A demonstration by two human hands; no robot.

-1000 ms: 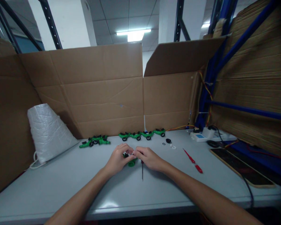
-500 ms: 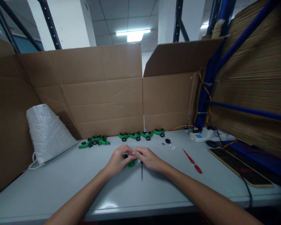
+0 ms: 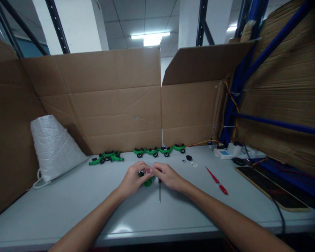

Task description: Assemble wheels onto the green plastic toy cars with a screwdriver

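Observation:
My left hand (image 3: 132, 179) and my right hand (image 3: 167, 176) meet at the middle of the grey table (image 3: 68, 206). Together they pinch a small green plastic part (image 3: 147, 181) with black bits, held just above the tabletop. A thin screwdriver (image 3: 159, 190) pokes down toward me from under my right hand; whether that hand grips it is unclear. Behind the hands, a row of finished green parts with black wheels (image 3: 160, 151) lines the cardboard wall, and a second green cluster (image 3: 106, 157) lies further left.
A red screwdriver (image 3: 216, 180) lies to the right. Small black and white rings (image 3: 190, 160) sit behind it. A white woven bag (image 3: 52, 147) stands at left. A power strip (image 3: 233, 151), cables and a dark board (image 3: 271, 187) occupy the right side. Cardboard walls (image 3: 115, 105) enclose the back.
Both hands stay together on the green part, with only slight finger movement. The view shifted a little.

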